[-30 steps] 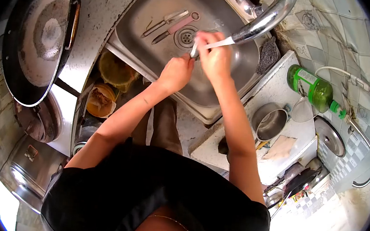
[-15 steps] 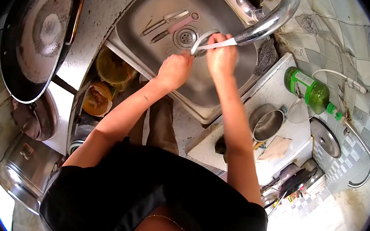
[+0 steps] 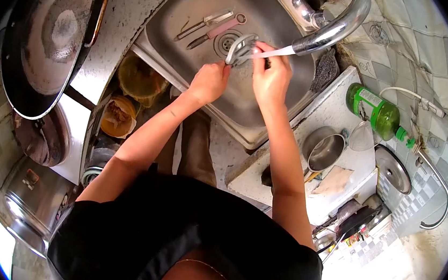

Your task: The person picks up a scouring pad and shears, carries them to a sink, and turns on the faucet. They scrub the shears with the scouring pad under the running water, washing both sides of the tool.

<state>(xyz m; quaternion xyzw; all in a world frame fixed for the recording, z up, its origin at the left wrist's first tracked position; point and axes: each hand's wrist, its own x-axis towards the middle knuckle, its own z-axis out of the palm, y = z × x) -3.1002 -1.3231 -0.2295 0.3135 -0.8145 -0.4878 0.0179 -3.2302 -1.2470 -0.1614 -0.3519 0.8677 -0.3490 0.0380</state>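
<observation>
Water runs from the faucet (image 3: 331,34) onto a light-coloured curved utensil (image 3: 238,47) over the sink (image 3: 193,7). My left hand (image 3: 209,83) is closed round the near end of this utensil. At its right side, my right hand (image 3: 271,77) has its fingers bent close to the utensil and the stream; whether they grip anything is hard to make out. Two utensils lie on the sink bottom to the left of the drain (image 3: 226,44): a metal peeler-like one (image 3: 202,24) and a pink-handled one (image 3: 224,26).
A large pan (image 3: 56,32) stands at the left. On the right are a small pot (image 3: 324,149), a green bottle (image 3: 380,113), a strainer (image 3: 362,136) and a metal lid (image 3: 394,168). A dark scrubber (image 3: 325,70) rests at the sink's right edge.
The view has shifted slightly. The utensil has turned under the stream, and my right hand's fingers have moved from its top to its right side.
</observation>
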